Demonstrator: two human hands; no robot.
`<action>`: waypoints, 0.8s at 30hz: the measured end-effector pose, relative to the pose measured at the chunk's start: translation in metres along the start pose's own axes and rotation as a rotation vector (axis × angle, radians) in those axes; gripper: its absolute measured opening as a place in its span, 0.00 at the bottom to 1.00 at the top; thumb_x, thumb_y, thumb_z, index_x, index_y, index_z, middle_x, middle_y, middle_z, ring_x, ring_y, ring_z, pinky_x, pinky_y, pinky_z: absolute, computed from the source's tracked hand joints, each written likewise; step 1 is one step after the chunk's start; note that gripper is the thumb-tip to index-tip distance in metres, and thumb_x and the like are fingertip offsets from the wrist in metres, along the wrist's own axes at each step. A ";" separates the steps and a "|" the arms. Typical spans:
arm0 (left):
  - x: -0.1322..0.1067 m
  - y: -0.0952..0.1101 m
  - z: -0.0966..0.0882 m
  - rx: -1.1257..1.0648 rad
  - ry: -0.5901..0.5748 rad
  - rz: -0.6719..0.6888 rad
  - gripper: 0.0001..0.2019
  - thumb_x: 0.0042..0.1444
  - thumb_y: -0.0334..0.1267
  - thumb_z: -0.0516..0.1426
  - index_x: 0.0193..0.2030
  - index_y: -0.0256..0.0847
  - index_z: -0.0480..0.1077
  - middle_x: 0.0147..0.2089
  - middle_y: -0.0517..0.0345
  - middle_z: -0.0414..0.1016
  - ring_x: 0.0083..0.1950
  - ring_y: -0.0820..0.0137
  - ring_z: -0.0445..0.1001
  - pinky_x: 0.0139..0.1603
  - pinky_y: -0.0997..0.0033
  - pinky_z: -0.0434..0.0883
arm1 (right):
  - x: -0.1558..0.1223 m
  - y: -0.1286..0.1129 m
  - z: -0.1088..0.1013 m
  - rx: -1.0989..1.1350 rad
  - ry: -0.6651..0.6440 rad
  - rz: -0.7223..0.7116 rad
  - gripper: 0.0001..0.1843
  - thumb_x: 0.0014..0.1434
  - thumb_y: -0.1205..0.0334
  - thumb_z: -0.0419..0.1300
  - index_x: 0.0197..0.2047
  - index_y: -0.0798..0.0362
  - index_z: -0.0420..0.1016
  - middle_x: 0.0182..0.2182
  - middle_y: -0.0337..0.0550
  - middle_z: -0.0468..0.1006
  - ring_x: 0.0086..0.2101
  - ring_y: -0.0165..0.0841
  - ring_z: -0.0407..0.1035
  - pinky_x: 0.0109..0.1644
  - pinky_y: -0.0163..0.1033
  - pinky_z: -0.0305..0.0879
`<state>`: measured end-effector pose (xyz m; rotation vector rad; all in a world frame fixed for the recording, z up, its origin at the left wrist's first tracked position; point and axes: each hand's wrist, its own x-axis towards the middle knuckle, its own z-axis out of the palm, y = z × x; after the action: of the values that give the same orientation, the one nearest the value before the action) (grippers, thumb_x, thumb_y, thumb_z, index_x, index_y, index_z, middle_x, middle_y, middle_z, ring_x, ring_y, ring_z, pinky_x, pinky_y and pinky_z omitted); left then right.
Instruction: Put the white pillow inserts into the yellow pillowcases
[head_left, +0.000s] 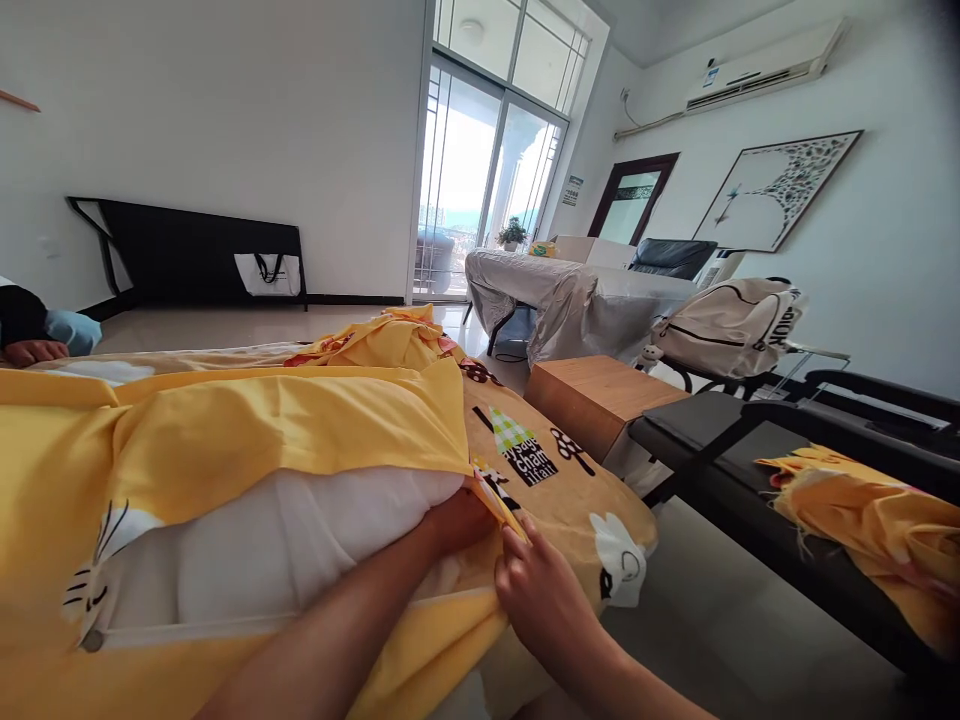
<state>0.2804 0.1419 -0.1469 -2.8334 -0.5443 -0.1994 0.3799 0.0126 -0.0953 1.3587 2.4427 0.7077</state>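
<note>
One yellow cover (300,415) lies over a patterned blanket (592,480); the right hand (536,580) pinches its edge, likely keeping it open; the left hand (463,515) reaches inside by white padding (247,550), grip hidden from me.

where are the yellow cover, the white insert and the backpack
Yellow cover (300,418): head view, on its raised upper flap.
White insert (251,545): head view, on the part showing through the cover's opening.
Backpack (724,325): head view, on the front of its body.
</note>
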 end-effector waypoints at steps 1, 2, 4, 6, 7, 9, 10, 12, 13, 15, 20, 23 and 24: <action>-0.004 -0.001 -0.004 -0.024 -0.010 0.079 0.14 0.61 0.30 0.47 0.49 0.33 0.70 0.49 0.42 0.75 0.50 0.60 0.74 0.51 0.61 0.69 | -0.002 0.000 0.003 -0.001 0.023 -0.002 0.09 0.55 0.70 0.59 0.35 0.56 0.81 0.32 0.49 0.81 0.49 0.40 0.68 0.61 0.48 0.55; -0.008 -0.002 -0.007 -0.052 -0.022 0.148 0.13 0.61 0.31 0.48 0.48 0.35 0.71 0.49 0.46 0.76 0.51 0.62 0.73 0.52 0.65 0.69 | -0.004 -0.001 0.006 -0.002 0.044 -0.006 0.08 0.55 0.70 0.59 0.34 0.55 0.81 0.31 0.49 0.81 0.49 0.40 0.68 0.61 0.48 0.55; -0.012 -0.002 -0.010 -0.096 -0.048 0.226 0.11 0.60 0.33 0.51 0.45 0.37 0.72 0.48 0.51 0.77 0.51 0.65 0.73 0.54 0.68 0.68 | -0.008 -0.002 0.011 -0.003 0.079 -0.010 0.08 0.55 0.69 0.59 0.34 0.54 0.81 0.31 0.48 0.81 0.49 0.40 0.68 0.61 0.47 0.55; -0.014 0.000 -0.009 -0.111 -0.068 0.205 0.11 0.58 0.30 0.51 0.44 0.34 0.73 0.47 0.47 0.77 0.50 0.63 0.73 0.55 0.65 0.67 | -0.009 -0.002 0.013 -0.004 0.102 -0.007 0.09 0.56 0.68 0.58 0.33 0.54 0.81 0.31 0.48 0.81 0.49 0.40 0.67 0.62 0.47 0.54; -0.015 0.001 -0.007 -0.111 -0.075 0.172 0.12 0.58 0.28 0.50 0.44 0.32 0.72 0.47 0.44 0.77 0.50 0.61 0.73 0.55 0.62 0.67 | -0.010 -0.002 0.014 -0.007 0.108 -0.006 0.08 0.57 0.67 0.58 0.33 0.54 0.81 0.32 0.49 0.81 0.50 0.40 0.67 0.62 0.47 0.54; -0.019 0.003 -0.004 -0.111 -0.092 0.113 0.14 0.58 0.28 0.50 0.48 0.29 0.71 0.49 0.42 0.76 0.53 0.58 0.72 0.57 0.59 0.66 | -0.009 -0.003 0.013 -0.014 0.103 -0.012 0.08 0.56 0.67 0.59 0.34 0.55 0.81 0.33 0.50 0.81 0.49 0.40 0.67 0.62 0.48 0.54; -0.022 0.004 -0.002 -0.113 -0.103 0.093 0.15 0.58 0.28 0.50 0.51 0.29 0.70 0.52 0.42 0.74 0.56 0.58 0.70 0.58 0.59 0.65 | -0.008 -0.003 0.012 -0.014 0.089 -0.018 0.07 0.56 0.66 0.60 0.34 0.55 0.81 0.33 0.50 0.81 0.49 0.40 0.67 0.61 0.48 0.55; -0.028 0.004 0.000 -0.121 -0.128 0.074 0.18 0.60 0.30 0.50 0.57 0.32 0.66 0.58 0.47 0.71 0.61 0.60 0.66 0.62 0.61 0.62 | -0.007 -0.003 0.008 -0.004 0.043 -0.033 0.08 0.56 0.67 0.60 0.34 0.55 0.81 0.32 0.49 0.80 0.47 0.41 0.68 0.61 0.49 0.56; -0.031 0.003 0.000 -0.126 -0.140 0.070 0.20 0.60 0.32 0.50 0.59 0.34 0.64 0.60 0.50 0.69 0.63 0.62 0.64 0.63 0.62 0.61 | -0.006 -0.003 0.006 0.004 0.018 -0.037 0.08 0.56 0.67 0.59 0.34 0.55 0.81 0.31 0.49 0.80 0.47 0.41 0.68 0.60 0.50 0.56; -0.034 0.001 -0.001 -0.131 -0.164 0.064 0.21 0.61 0.34 0.50 0.62 0.37 0.61 0.63 0.54 0.66 0.65 0.65 0.61 0.66 0.65 0.58 | -0.004 -0.003 0.003 0.018 -0.022 -0.045 0.08 0.57 0.67 0.59 0.34 0.55 0.81 0.31 0.49 0.80 0.48 0.41 0.68 0.60 0.50 0.56; -0.028 -0.006 -0.002 -0.101 -0.196 0.056 0.21 0.60 0.33 0.51 0.60 0.38 0.65 0.62 0.55 0.67 0.64 0.68 0.62 0.65 0.71 0.57 | -0.003 -0.001 -0.001 0.028 -0.016 -0.043 0.09 0.57 0.68 0.58 0.36 0.56 0.81 0.33 0.50 0.80 0.50 0.41 0.66 0.62 0.50 0.53; -0.024 -0.007 0.004 -0.063 -0.175 0.020 0.18 0.56 0.31 0.54 0.54 0.37 0.70 0.59 0.51 0.71 0.62 0.63 0.65 0.64 0.66 0.58 | -0.005 -0.001 -0.001 0.017 0.028 -0.035 0.09 0.57 0.67 0.58 0.35 0.56 0.81 0.32 0.51 0.80 0.50 0.42 0.66 0.62 0.50 0.52; -0.024 -0.006 0.006 -0.053 -0.161 0.006 0.17 0.53 0.31 0.56 0.51 0.37 0.72 0.57 0.50 0.72 0.61 0.62 0.65 0.63 0.66 0.59 | -0.006 -0.001 -0.001 0.009 0.042 -0.034 0.08 0.57 0.67 0.59 0.35 0.57 0.81 0.32 0.51 0.80 0.49 0.42 0.66 0.62 0.50 0.52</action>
<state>0.2563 0.1409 -0.1559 -2.9188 -0.5718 0.0169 0.3820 0.0069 -0.0945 1.3150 2.4983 0.7242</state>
